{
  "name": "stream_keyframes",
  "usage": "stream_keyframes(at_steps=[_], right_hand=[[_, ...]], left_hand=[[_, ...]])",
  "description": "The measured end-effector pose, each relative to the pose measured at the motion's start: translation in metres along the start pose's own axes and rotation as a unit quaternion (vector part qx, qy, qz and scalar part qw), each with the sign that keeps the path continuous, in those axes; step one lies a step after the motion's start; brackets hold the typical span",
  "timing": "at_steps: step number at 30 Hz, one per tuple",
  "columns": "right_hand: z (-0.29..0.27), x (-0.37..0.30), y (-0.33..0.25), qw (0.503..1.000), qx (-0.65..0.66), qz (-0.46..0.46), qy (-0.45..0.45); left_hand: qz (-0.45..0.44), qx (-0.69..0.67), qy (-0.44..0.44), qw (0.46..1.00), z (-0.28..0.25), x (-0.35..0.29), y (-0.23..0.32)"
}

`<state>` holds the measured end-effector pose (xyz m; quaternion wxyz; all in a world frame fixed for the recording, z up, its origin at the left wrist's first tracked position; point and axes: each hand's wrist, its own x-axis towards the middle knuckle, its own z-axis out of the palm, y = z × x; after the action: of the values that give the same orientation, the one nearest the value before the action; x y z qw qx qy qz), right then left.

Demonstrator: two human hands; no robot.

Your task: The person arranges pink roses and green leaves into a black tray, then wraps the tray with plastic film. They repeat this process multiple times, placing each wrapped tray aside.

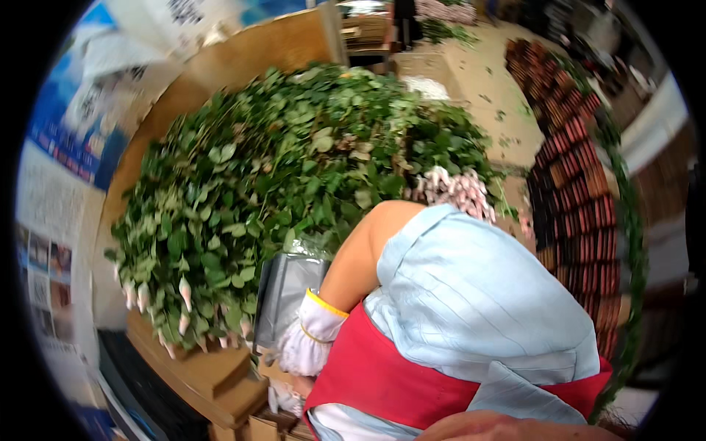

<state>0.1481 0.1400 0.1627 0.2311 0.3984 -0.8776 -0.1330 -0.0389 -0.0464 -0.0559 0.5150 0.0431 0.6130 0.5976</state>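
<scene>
My left arm, in a light blue sleeve and a white cuff (310, 335) with yellow trim, bends down in front of a big leafy pile. Of my left hand (301, 384) only a blurred bit shows below the cuff, beside whitish wrapped buds (285, 398); its fingers are hidden. A dark grey plastic-covered pack (290, 290) stands right behind the cuff. The pile is cut flower stems (257, 173), probably roses, with pale, covered buds (185, 292) hanging over its near edge. My right hand is out of sight; a blurred skin-coloured shape fills the bottom edge.
Brown cardboard (198, 367) lies below the pile, and a tan board (257, 48) rises behind it. Pinkish wrapped bunches (457, 192) lie behind my shoulder. Many pink and brown bundles (577, 191) line the right. A crate with white items (426, 87) stands farther back.
</scene>
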Motion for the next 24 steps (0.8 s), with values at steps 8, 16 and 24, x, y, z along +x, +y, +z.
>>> stream_keyframes(at_steps=[8, 16, 24], right_hand=[[-0.197, -0.048, -0.029, 0.773, 0.045, 0.519, 0.363], [-0.159, -0.165, -0.194, 0.175, 0.125, 0.818, 0.533], [-0.194, -0.169, -0.218, 0.233, 0.135, 0.721, 0.638]], left_hand=[[0.065, -0.194, -0.446, 0.871, 0.114, 0.016, 0.107], [0.283, -0.068, -0.431, 0.854, 0.223, -0.090, 0.166], [0.593, 0.152, -0.538, 0.579, 0.346, -0.289, 0.145]])
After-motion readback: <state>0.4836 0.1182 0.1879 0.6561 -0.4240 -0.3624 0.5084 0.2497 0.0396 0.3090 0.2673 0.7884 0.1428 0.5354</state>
